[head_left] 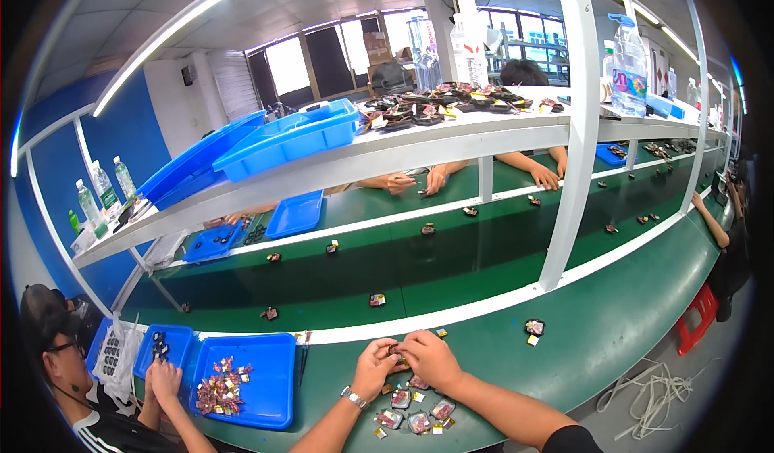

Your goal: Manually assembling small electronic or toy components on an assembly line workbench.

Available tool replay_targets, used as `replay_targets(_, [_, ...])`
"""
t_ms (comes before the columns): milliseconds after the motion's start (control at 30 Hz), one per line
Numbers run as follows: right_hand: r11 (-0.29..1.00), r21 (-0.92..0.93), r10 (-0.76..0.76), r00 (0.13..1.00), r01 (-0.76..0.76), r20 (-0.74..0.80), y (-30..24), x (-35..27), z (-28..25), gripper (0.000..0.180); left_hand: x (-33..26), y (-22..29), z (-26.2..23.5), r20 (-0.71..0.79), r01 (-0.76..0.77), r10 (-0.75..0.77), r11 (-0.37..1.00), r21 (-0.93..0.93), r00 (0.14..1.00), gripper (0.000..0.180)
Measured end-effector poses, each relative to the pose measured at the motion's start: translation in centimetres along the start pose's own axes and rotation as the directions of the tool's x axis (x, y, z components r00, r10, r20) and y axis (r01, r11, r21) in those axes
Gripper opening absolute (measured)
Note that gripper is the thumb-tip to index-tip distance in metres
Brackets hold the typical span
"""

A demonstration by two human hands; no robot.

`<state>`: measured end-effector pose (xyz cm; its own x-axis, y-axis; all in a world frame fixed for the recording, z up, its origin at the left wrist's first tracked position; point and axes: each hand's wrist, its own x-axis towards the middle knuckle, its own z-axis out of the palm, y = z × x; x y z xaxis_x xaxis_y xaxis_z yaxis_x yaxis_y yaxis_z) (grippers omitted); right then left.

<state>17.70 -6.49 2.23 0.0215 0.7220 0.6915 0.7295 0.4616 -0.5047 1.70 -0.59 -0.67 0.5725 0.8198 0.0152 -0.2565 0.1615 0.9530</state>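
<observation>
My left hand (372, 370), with a metal-band watch at its wrist, and my right hand (433, 362) meet over the green bench (492, 348). Pinched between their fingertips is a small dark electronic part (395, 354), mostly hidden by the fingers. Just below my hands lie several round assemblies (419, 422) with pinkish wiring and white and yellow tabs. To the left of my left arm stands a blue tray (278, 372) holding a pile of small pink and yellow parts (222, 388). A thin dark tool (302, 364) lies by the tray's right edge.
Beyond a white rail, a green conveyor (459, 251) carries scattered small assemblies. A white post (568, 130) and a raised shelf (403, 145) with blue trays and loose parts stand over it. Co-workers sit at left and opposite. White straps (649, 396) lie on the floor near a red stool (695, 320).
</observation>
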Motion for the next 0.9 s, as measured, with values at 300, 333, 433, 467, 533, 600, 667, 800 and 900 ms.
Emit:
replay_targets(300, [0.983, -0.179, -0.049, 0.999, 0.05, 0.01, -0.8, -0.4, 0.5, 0.016, 0.1, -0.2, -0.2, 0.025, 0.048, -0.046, 0.995, -0.085, 0.999, 0.029])
replay_targets(333, [0.983, -0.178, -0.049, 0.999, 0.051, 0.012, -0.9, -0.5, 0.7, 0.016, 0.1, -0.3, -0.3, 0.023, 0.048, -0.046, 0.995, -0.086, 0.999, 0.029])
replay_targets(433, [0.951, -0.302, -0.062, 0.997, 0.07, 0.035, -1.1, -0.6, 1.1, 0.016, 0.2, -0.4, -0.4, 0.017, 0.06, -0.059, 0.996, -0.064, 0.998, 0.029])
replay_targets(467, [0.947, -0.31, -0.077, 0.996, 0.088, 0.046, -0.9, -0.6, 1.2, 0.016, 0.2, -0.3, -0.4, 0.016, 0.056, -0.055, 0.996, -0.064, 0.998, 0.029])
replay_targets(533, [0.943, -0.313, -0.096, 0.994, 0.11, 0.061, -0.7, -0.6, 1.3, 0.015, 0.2, -0.3, -0.4, 0.009, 0.049, -0.049, 0.997, -0.066, 0.999, 0.028])
replay_targets(600, [0.945, -0.292, -0.135, 0.989, 0.148, 0.066, -0.6, -0.6, 1.2, 0.016, 0.2, -0.2, -0.4, 0.006, 0.052, -0.052, 0.996, -0.071, 0.999, 0.028])
replay_targets(667, [0.943, -0.29, -0.149, 0.987, 0.162, 0.065, -0.6, -0.6, 1.3, 0.016, 0.1, -0.2, -0.3, 0.001, 0.048, -0.048, 0.996, -0.074, 0.999, 0.027])
replay_targets(800, [0.935, -0.293, -0.189, 0.979, 0.202, 0.071, -0.7, -0.6, 1.2, 0.019, 0.0, 0.1, -0.2, -0.003, 0.044, -0.045, 0.995, -0.085, 0.999, 0.026])
replay_targets(900, [0.911, -0.338, -0.216, 0.971, 0.238, 0.101, -0.8, -0.5, 1.0, 0.021, 0.0, -0.2, -0.3, -0.001, 0.041, -0.041, 0.996, -0.083, 0.999, 0.026])
